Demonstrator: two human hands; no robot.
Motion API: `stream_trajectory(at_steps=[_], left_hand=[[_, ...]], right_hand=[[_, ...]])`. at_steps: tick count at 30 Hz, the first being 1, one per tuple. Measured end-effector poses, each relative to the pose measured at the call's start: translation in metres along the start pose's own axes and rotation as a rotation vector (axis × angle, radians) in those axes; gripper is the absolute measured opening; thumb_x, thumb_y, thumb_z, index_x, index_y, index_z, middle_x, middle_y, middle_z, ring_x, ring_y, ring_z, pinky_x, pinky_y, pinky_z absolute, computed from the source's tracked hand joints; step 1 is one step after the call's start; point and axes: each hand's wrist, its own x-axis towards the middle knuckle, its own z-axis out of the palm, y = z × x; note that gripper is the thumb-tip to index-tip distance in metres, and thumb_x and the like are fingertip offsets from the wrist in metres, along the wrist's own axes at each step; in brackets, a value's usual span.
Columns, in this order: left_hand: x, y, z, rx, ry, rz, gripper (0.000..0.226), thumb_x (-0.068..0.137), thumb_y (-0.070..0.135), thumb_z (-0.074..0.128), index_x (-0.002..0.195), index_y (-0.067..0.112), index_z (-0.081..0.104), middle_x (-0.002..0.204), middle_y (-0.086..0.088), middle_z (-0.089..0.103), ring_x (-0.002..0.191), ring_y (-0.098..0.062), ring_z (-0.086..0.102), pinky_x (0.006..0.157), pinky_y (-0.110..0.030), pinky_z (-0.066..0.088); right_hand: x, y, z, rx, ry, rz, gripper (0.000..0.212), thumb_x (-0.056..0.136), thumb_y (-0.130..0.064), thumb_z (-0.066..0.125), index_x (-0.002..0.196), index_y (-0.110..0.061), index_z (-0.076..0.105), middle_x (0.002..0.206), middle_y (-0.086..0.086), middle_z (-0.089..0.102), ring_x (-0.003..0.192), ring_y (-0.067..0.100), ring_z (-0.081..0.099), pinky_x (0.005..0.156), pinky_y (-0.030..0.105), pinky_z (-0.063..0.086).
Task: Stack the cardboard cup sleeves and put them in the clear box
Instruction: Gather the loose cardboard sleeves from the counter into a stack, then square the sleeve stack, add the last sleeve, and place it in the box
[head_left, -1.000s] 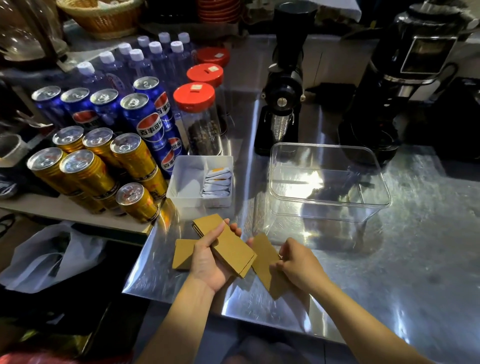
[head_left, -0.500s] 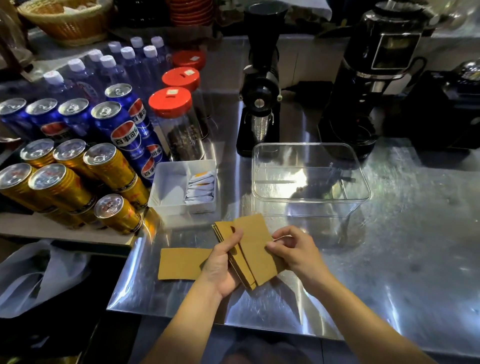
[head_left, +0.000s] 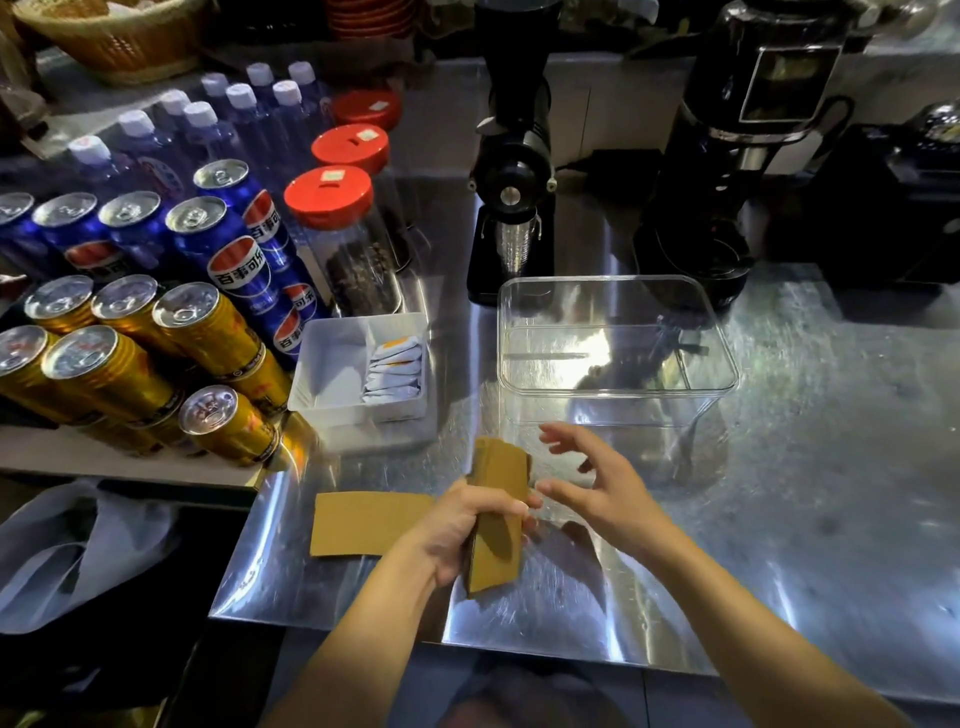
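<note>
The left hand (head_left: 457, 525) is closed in a grip, thumb on top and fingers curled beneath, its bare forearm reaching in from below. The right hand (head_left: 597, 483) hovers just beside it, fingers spread and loosely curved, holding nothing.

The left hand (head_left: 462, 525) grips a stack of cardboard sleeves (head_left: 498, 514) on edge above the steel counter (head_left: 779, 519). The right hand (head_left: 597, 483) hovers just beside it, fingers spread, touching nothing. One more sleeve (head_left: 363, 522) lies flat to the left. The clear box (head_left: 615, 338) stands beyond (nothing inside it), with a white tray (head_left: 332, 374) of sachets alongside.
</note>
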Motion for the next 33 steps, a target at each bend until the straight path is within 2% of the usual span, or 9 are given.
stream_trajectory(at_steps=[3,6,9,15,20,24,28,31,33], left_hand=[[0.0,0.01,0.008,0.262,-0.14,-0.076,0.022,0.066,0.008,0.064,0.088,0.008,0.063,0.082,-0.015,0.065,0.071,-0.025,0.06,0.067,-0.035,0.049],[0.007,0.014,0.014,0.402,-0.194,-0.128,0.018,0.069,0.008,0.063,0.085,0.011,0.057,0.087,-0.02,0.062,0.075,-0.03,0.056,0.072,-0.04,0.046],[0.016,0.019,0.016,0.452,-0.214,-0.121,0.026,0.072,0.012,0.068,0.092,0.013,0.053,0.075,-0.005,0.067,0.071,-0.025,0.056,0.061,-0.03,0.049],[0.031,0.024,0.009,1.128,0.186,0.087,0.023,0.069,0.02,0.069,0.072,0.025,0.047,0.072,0.008,0.054,0.062,-0.005,0.049,0.051,-0.021,0.034],[0.037,-0.007,0.011,0.603,0.339,0.298,0.014,0.075,0.006,0.066,0.082,0.013,0.056,0.073,0.0,0.059,0.064,-0.006,0.056,0.059,-0.015,0.044],[0.041,-0.028,0.025,0.28,0.356,0.377,0.028,0.079,-0.009,0.055,0.089,0.017,0.052,0.081,-0.002,0.058,0.077,-0.008,0.056,0.069,-0.012,0.047],[0.046,-0.039,0.037,-0.001,0.279,0.35,0.028,0.072,0.011,0.064,0.096,0.02,0.053,0.09,-0.005,0.055,0.089,-0.021,0.053,0.086,-0.043,0.046],[0.051,-0.039,0.044,-0.107,0.335,0.363,0.02,0.074,0.031,0.065,0.091,0.023,0.057,0.091,-0.002,0.054,0.085,-0.015,0.056,0.084,-0.04,0.046],[0.053,-0.038,0.05,-0.042,0.454,0.394,0.02,0.08,0.04,0.059,0.078,0.021,0.055,0.081,-0.003,0.053,0.078,-0.017,0.051,0.077,-0.036,0.042]], right_hand=[[0.005,0.0,-0.006,-0.05,-0.224,-0.053,0.078,0.077,-0.015,0.071,0.127,-0.058,0.03,0.129,-0.016,0.052,0.119,-0.009,0.044,0.092,0.006,0.036],[0.006,0.004,-0.011,-0.088,-0.267,-0.088,0.057,0.077,-0.008,0.07,0.108,-0.052,0.051,0.103,-0.015,0.062,0.095,-0.01,0.055,0.082,0.008,0.042],[0.003,0.01,-0.015,-0.066,-0.171,-0.117,0.037,0.074,-0.005,0.071,0.085,-0.037,0.057,0.08,-0.013,0.062,0.074,-0.004,0.055,0.073,0.014,0.044],[-0.01,0.037,-0.022,0.076,0.143,-0.064,0.039,0.072,0.008,0.067,0.078,-0.028,0.053,0.069,-0.009,0.055,0.065,-0.009,0.053,0.061,0.004,0.041],[-0.023,0.063,-0.022,0.243,0.308,0.062,0.035,0.077,0.005,0.064,0.082,-0.028,0.055,0.075,-0.008,0.059,0.069,-0.003,0.057,0.065,0.009,0.046],[-0.027,0.069,-0.012,0.261,0.355,0.104,0.038,0.076,0.002,0.066,0.088,-0.033,0.056,0.083,-0.007,0.061,0.077,0.006,0.058,0.069,0.011,0.046],[-0.023,0.062,0.007,0.482,0.455,0.16,0.028,0.074,-0.025,0.07,0.098,-0.035,0.059,0.098,-0.009,0.064,0.085,-0.002,0.061,0.073,0.012,0.049],[-0.013,0.054,0.014,0.527,0.641,0.213,0.007,0.082,-0.029,0.064,0.089,-0.028,0.064,0.086,-0.009,0.063,0.079,0.003,0.059,0.067,0.008,0.046],[-0.008,0.052,0.017,0.487,0.724,0.225,0.01,0.088,-0.025,0.057,0.081,-0.021,0.064,0.079,-0.006,0.062,0.072,0.003,0.056,0.061,0.005,0.042]])
